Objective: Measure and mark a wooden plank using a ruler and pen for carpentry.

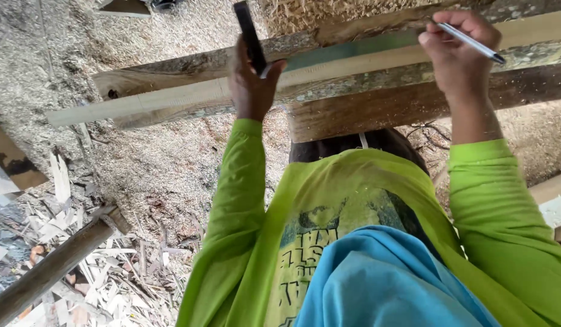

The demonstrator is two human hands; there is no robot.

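My left hand (251, 82) grips the black handle of a try square (249, 33), pressing it against a long pale plank (171, 97) with bark along its edges. The square's green blade (353, 48) lies flat along the plank toward my right hand. My right hand (456, 57) holds a slim pen (471, 41) at the far end of the blade, its fingers resting on the wood. Both arms wear lime-green sleeves.
The plank lies across a thicker rough beam (377, 109). Sawdust (159, 163) covers the ground beneath. A round wooden pole (50, 266) slants across the lower left, over a heap of wood chips and splinters (111, 278). Board ends (553, 200) show at the right edge.
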